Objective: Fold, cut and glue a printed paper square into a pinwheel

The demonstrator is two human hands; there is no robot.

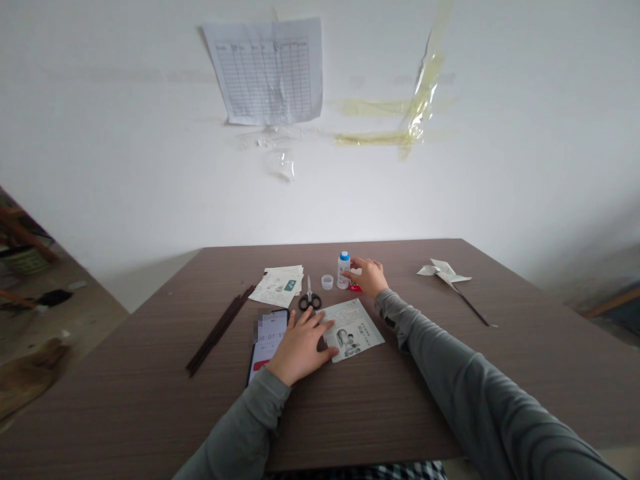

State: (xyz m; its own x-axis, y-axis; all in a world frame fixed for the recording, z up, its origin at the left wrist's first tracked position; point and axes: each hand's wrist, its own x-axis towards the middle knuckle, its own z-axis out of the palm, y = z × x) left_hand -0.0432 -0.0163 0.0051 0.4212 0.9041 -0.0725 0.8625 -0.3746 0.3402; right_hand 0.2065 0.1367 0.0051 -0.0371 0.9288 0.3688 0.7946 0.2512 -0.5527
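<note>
A square sheet of printed paper (pixel 357 328) with a black-and-white picture lies flat on the table. My left hand (pixel 303 343) rests on its left edge, fingers spread, beside a phone (pixel 267 340) with a timer on its screen. My right hand (pixel 369 275) is at a small white bottle (pixel 343 273) with a blue cap, which stands upright. Its thumb and forefinger are apart at the bottle's right side; whether they touch it I cannot tell. A small red item (pixel 355 288) shows partly under this hand. Black-handled scissors (pixel 309 300) lie above my left hand.
A small clear cup (pixel 327 282) stands left of the bottle. More paper squares (pixel 277 287) are stacked left of the scissors, near several thin dark brown sticks (pixel 220 331). A paper pinwheel (pixel 444 272) on a stick lies at the right. A white wall (pixel 150 167) rises behind the table.
</note>
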